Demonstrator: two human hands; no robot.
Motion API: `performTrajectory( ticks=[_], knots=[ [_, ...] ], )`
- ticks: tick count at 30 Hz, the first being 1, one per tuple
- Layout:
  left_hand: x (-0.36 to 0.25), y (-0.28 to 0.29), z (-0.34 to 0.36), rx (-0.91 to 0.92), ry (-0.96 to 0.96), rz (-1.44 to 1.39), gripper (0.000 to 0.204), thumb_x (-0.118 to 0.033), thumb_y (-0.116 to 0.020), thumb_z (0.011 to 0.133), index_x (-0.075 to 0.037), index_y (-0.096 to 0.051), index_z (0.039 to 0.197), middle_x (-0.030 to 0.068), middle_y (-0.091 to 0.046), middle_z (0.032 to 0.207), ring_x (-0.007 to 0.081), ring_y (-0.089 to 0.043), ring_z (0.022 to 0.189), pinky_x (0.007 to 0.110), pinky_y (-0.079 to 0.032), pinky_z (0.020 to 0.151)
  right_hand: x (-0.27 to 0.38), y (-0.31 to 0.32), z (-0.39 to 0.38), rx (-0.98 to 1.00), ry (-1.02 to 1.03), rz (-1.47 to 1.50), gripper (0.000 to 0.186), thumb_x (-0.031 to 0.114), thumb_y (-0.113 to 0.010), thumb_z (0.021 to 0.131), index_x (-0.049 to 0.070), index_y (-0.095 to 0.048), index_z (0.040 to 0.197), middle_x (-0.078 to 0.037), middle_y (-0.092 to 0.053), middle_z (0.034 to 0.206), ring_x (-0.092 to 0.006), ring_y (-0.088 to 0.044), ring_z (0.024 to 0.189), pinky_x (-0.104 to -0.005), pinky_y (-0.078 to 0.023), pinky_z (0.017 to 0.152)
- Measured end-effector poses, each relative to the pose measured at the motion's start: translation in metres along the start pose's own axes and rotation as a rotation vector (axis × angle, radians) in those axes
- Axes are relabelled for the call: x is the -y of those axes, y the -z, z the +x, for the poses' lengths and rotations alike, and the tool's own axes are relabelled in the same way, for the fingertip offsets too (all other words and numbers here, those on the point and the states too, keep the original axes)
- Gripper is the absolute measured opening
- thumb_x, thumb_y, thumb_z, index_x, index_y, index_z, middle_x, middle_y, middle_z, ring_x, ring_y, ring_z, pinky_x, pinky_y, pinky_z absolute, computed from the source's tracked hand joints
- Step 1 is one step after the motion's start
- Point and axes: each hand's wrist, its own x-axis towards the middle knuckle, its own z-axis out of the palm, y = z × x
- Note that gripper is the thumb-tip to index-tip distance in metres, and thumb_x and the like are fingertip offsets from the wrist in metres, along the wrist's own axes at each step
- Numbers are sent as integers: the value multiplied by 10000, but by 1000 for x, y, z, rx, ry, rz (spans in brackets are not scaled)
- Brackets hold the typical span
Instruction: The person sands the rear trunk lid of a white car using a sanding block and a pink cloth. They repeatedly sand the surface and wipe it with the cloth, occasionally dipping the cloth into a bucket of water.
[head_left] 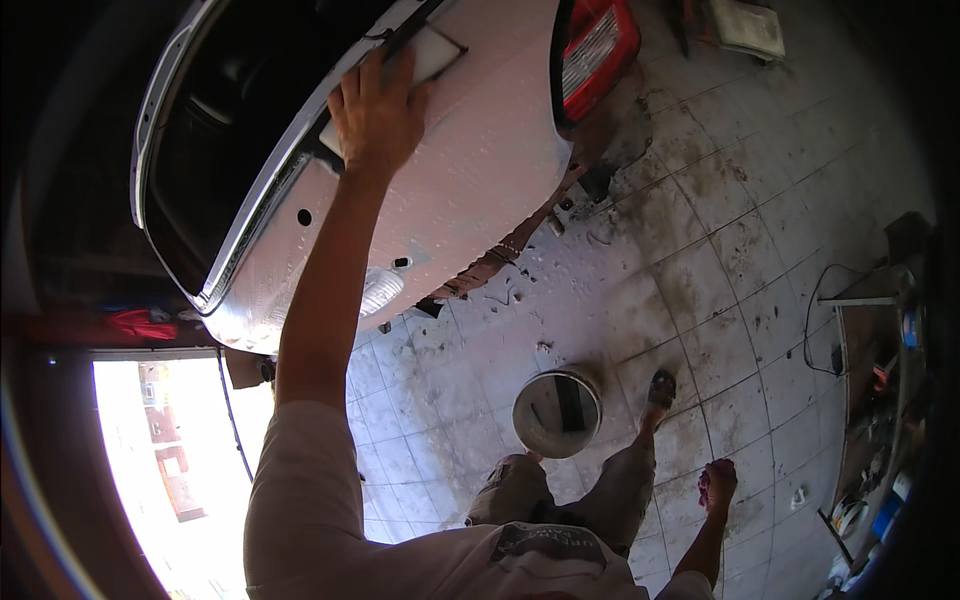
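My left hand [378,118] is spread over a flat, pale rectangular pad [437,52], its fingers closed on it against the white rear panel [480,170] of a car, beside a dark seam. The panel looks wet or dusty and has small dark holes. A red tail light [598,65] sits to the right of that hand. Low at the right, my right hand [722,478] is closed round a crumpled pink-purple cloth [710,488], away from the car. A round bucket [530,430] stands on the floor between the car and my legs.
The tiled floor [740,330] is stained and speckled. A cluttered shelf or bench [860,298] with a hanging cable runs along the right. A pale flat object [748,28] lies at the top right. A bright doorway [150,470] is at the lower left, with red fabric [140,322] above it.
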Motion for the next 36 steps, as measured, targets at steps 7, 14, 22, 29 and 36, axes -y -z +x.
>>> performTrajectory(
  ticks=[7,14,22,29,36],
  knots=[
    [-27,-12,42,74,-134,3,525,-488,-731,1015,-246,-694,1479,145,-529,1544,366,-505,1382,596,-410,1060,-24,-2,25,2,33,-87,137,77,-741,893,109,-611,861,-43,-605,611,-153,-538,408,-335,-393,351],
    [-87,-29,67,54,-81,51,529,-494,-734,997,-350,-662,1501,143,-522,1545,376,-494,1376,589,-397,1077,58,-7,43,89,19,-140,155,92,-719,884,94,-608,777,-60,-622,586,-156,-559,411,-344,-375,336],
    [-85,-53,180,94,-40,99,454,-488,-633,1062,-393,-631,1507,145,-576,1493,408,-565,1334,629,-451,1051,51,35,94,223,4,-425,99,80,-778,844,57,-682,841,-78,-681,627,-176,-637,467,-387,-507,436],
    [-131,-43,68,115,-121,163,609,-487,-703,1029,-407,-540,1611,162,-483,1573,397,-486,1395,586,-402,1051,90,60,113,195,-150,-195,83,96,-757,869,56,-685,874,-88,-681,623,-176,-620,438,-358,-436,359],
    [-106,-63,226,202,61,194,450,-445,-622,1070,-330,-615,1505,196,-569,1475,460,-570,1322,666,-460,1039,89,60,130,206,0,-365,108,91,-738,885,59,-645,840,-69,-625,575,-186,-559,392,-381,-385,330]
  ],
)
